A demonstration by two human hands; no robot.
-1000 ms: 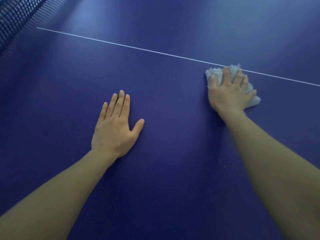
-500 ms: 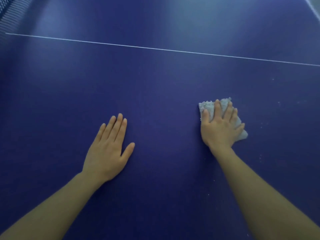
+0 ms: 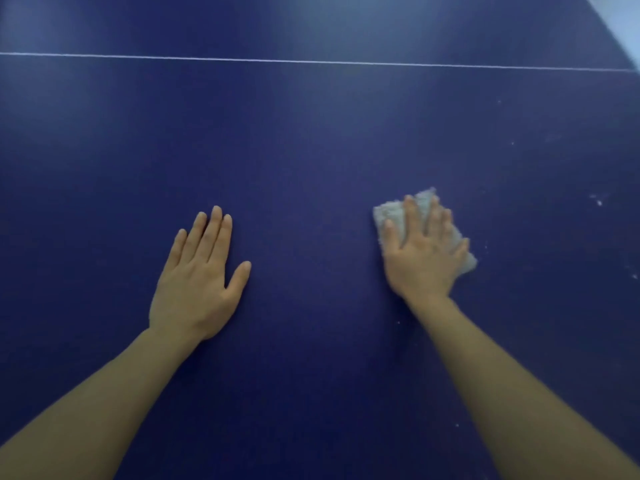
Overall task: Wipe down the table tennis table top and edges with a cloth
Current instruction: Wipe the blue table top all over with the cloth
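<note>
left hand lies flat on the blue table tennis table, palm down, at about 8 o'clock from the middle of the view. its four fingers are straight and held close together, pointing toward 12 o'clock, and the thumb is splayed out toward 2 o'clock. it holds nothing; the bare forearm runs back toward 7 o'clock and out of the lower edge.

further right, at about 4 o'clock from the middle, the right hand presses down on a small pale cloth. its fingers are straight and slightly fanned over the fabric, not curled round it. the cloth is bunched flat against the table top under the palm; its fluffy edge shows past the fingertips toward 11 and 12 o'clock, and one corner sticks out beside the little finger toward 4 o'clock. the two hands are well apart, with bare blue surface between them.

a thin white line crosses the table from side to side toward 12 o'clock, far beyond both hands. small pale specks dot the surface toward 3 o'clock, right of the cloth. at the 1 o'clock corner the table's pale edge is just visible.
</note>
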